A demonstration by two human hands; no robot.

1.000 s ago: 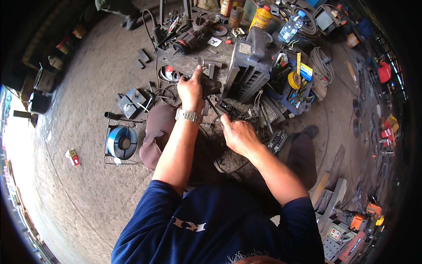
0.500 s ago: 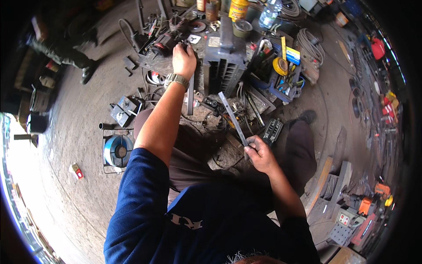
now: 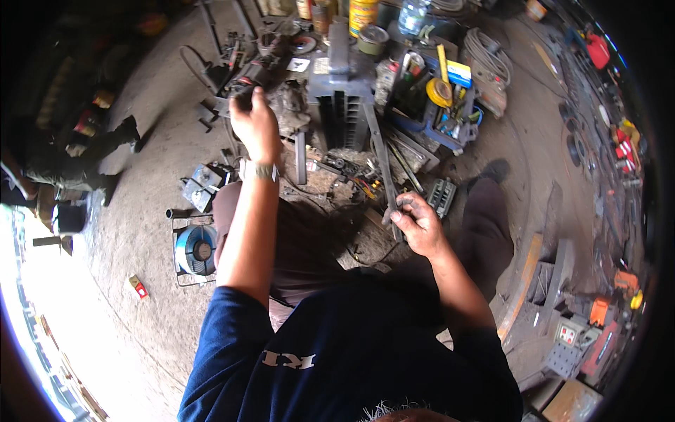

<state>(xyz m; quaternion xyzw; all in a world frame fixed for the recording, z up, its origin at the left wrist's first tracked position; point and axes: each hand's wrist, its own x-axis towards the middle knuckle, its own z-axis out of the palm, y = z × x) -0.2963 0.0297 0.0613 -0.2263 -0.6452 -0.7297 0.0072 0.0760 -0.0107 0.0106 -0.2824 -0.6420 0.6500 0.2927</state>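
My right hand (image 3: pixel 419 225) is closed around the lower end of a long flat metal bar (image 3: pixel 382 151). The bar slants up and away, its far end beside the dark metal block-like stand (image 3: pixel 341 88). Farther left, my left hand (image 3: pixel 255 131), with a watch on its wrist, reaches forward. Its thumb and fingers close on the near end of a dark and red power tool, which looks like an angle grinder (image 3: pixel 254 73); the fingertips are partly hidden. Between the hands, a second flat bar (image 3: pixel 301 158) lies near the stand's left side.
A blue tool tray (image 3: pixel 439 137) with a yellow tape roll (image 3: pixel 439 92) sits right of the stand. Cans and a water bottle (image 3: pixel 413 17) stand behind. A blue round fan-like device (image 3: pixel 195 250) is by my left knee. Another person's leg (image 3: pixel 105 151) shows far left.
My left hand has moved left from the second flat bar's upper end to the grinder. The bar in my right hand has tilted more upright, and the whole view has shifted slightly.
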